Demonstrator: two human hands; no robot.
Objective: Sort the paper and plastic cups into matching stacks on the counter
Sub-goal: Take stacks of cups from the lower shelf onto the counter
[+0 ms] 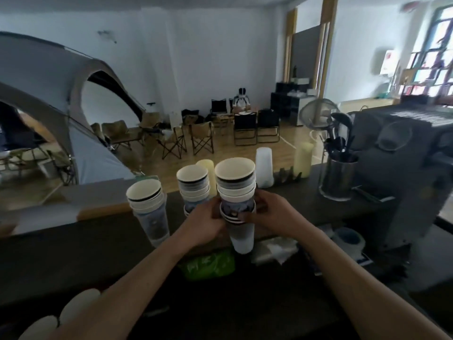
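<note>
Both hands grip a tall stack of printed paper cups point(235, 190) held above the dark counter point(73, 253). My left hand point(204, 222) wraps its left side and my right hand point(268, 212) its right side, around the middle of the stack. A second paper cup stack point(193, 185) stands just behind my left hand. A third paper cup stack point(150, 207) stands to the left. Upside-down plastic cup stacks stand at the counter's far edge: a white one point(264, 168), a pale yellow one point(303, 159) and another yellow one point(207, 165) behind the paper cups.
A green packet point(208, 266) and crumpled clear plastic point(274, 249) lie under my hands. A metal holder of black utensils point(339, 173) and a large grey machine point(404, 168) stand to the right, with a tape roll point(348, 239). White rounded cups point(73, 305) sit at bottom left.
</note>
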